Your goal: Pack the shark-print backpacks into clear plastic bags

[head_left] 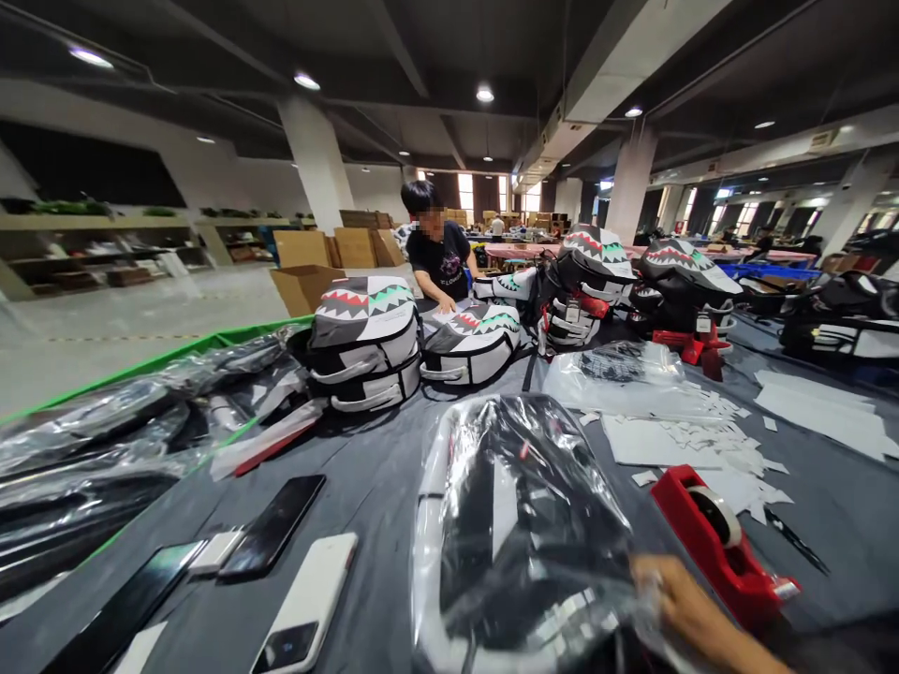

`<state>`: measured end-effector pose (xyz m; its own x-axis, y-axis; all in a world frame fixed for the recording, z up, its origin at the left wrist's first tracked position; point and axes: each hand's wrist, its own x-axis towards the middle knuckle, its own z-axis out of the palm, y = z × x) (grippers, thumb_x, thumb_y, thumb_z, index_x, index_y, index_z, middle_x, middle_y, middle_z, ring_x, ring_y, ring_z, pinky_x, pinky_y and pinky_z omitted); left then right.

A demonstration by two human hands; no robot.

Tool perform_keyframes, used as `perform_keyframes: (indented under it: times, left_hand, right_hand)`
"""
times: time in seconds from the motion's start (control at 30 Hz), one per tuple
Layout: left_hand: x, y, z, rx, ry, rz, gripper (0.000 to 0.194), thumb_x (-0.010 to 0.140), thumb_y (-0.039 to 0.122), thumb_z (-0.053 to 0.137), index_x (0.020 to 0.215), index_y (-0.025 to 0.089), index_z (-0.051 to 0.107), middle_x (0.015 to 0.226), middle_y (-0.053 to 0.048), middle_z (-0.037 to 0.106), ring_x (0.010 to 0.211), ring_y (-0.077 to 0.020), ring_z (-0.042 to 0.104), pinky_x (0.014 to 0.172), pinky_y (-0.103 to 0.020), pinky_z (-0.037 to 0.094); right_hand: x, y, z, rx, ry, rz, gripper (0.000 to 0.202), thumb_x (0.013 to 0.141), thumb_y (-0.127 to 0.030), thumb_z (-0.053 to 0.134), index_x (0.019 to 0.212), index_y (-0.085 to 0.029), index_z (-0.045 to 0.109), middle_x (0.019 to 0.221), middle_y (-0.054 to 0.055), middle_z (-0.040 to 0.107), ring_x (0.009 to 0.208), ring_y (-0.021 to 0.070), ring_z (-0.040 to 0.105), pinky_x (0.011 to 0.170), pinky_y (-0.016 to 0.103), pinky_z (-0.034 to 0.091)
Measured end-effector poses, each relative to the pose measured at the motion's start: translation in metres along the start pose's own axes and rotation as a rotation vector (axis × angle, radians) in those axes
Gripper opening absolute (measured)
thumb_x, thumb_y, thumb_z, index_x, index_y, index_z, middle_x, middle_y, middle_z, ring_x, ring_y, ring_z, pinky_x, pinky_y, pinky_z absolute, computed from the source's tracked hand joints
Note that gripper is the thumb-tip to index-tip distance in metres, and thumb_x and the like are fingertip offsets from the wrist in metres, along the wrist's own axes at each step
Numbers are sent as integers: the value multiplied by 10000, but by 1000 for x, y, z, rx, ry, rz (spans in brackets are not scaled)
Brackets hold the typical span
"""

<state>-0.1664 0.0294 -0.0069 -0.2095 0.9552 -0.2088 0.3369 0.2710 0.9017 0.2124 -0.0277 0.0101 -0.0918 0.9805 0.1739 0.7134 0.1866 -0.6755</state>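
A backpack in a clear plastic bag (520, 524) lies on the grey cloth-covered table (372, 477) in front of me. At its lower right, my right hand (678, 599) is closed on the edge of the plastic, slightly blurred. My left hand is out of the frame. Just beyond my right hand stands a red tape dispenser (723, 552) with a roll of tape, and black tweezers or snips (797, 541) lie to its right.
Phones (273, 524) and a white power bank (309, 599) lie at left, near bagged backpacks (91, 468). Shark-mouth backpacks (365, 328) are stacked at the back, where a person (442, 253) leans over. White paper pieces (723, 440) lie right.
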Motion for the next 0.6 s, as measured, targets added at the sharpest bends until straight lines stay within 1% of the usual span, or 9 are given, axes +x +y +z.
perform_keyframes:
  times: [0.1, 0.17, 0.23, 0.27, 0.33, 0.4, 0.5, 0.57, 0.6]
  left_hand:
    - [-10, -9, -21, -29, 27, 56, 529, 834, 670, 613, 1101, 221, 695, 878, -39, 721, 906, -249, 694, 800, -381, 583]
    - [-10, -18, -32, -154, 170, 63, 647, 727, 745, 615, 1108, 226, 675, 815, -26, 729, 875, -264, 708, 784, -361, 580]
    - [-12, -31, -32, -366, 244, -31, 736, 673, 808, 609, 1091, 202, 636, 855, -54, 753, 814, -270, 721, 737, -366, 587]
    - [-16, -37, -26, -457, 190, -110, 771, 673, 854, 576, 1052, 185, 632, 866, -86, 761, 761, -276, 722, 699, -383, 589]
    - [-29, -47, -3, -505, -97, -222, 857, 687, 942, 451, 930, 147, 659, 820, -156, 759, 665, -303, 712, 643, -446, 589]
    - [-42, -45, 31, -400, -349, -157, 877, 682, 947, 459, 885, 131, 710, 876, -202, 763, 757, -350, 729, 723, -512, 596]
    - [-52, -22, 88, -239, -447, 143, 673, 744, 734, 647, 1140, 196, 726, 1298, -144, 691, 1249, -337, 613, 1123, -490, 437]
    - [-49, 0, 125, -124, -471, 270, 592, 812, 549, 644, 1297, 210, 650, 1450, -111, 593, 1391, -292, 493, 1219, -440, 307]
    - [-46, 10, 141, -64, -480, 288, 573, 837, 476, 614, 1329, 183, 621, 1449, -132, 589, 1380, -291, 502, 1212, -441, 310]
  right_hand:
    - [46, -12, -32, 21, 154, 19, 428, 835, -557, 417, 667, -224, 626, 708, 77, 677, 704, 240, 644, 719, 384, 540]
    - [65, -10, -54, -34, 335, 163, 417, 783, -598, 482, 723, -216, 637, 793, 96, 694, 777, 246, 642, 770, 382, 524]
    - [65, -4, -65, -69, 303, 294, 469, 749, -666, 533, 683, -209, 613, 735, 80, 667, 732, 235, 610, 740, 369, 505]
    - [58, -1, -66, -45, 198, 330, 513, 754, -703, 531, 658, -203, 600, 694, 66, 648, 697, 225, 592, 712, 360, 496]
    - [36, 0, -61, 83, -92, 330, 612, 799, -759, 473, 685, -178, 628, 708, 62, 659, 700, 224, 599, 698, 351, 495]
    - [12, -7, -49, 187, -260, 308, 664, 809, -769, 487, 889, -146, 704, 909, 101, 724, 839, 264, 658, 772, 370, 523]
    - [-9, -34, -26, -10, -164, 295, 773, 716, -687, 698, 1274, -156, 637, 1271, 172, 672, 1151, 348, 633, 984, 447, 491]
    - [-10, -55, -10, -257, -53, 314, 823, 693, -588, 776, 1361, -151, 575, 1319, 202, 639, 1220, 380, 602, 1024, 478, 470]
    - [-7, -65, -1, -357, -23, 337, 788, 716, -554, 773, 1351, -130, 576, 1288, 217, 649, 1205, 387, 613, 1009, 479, 480]
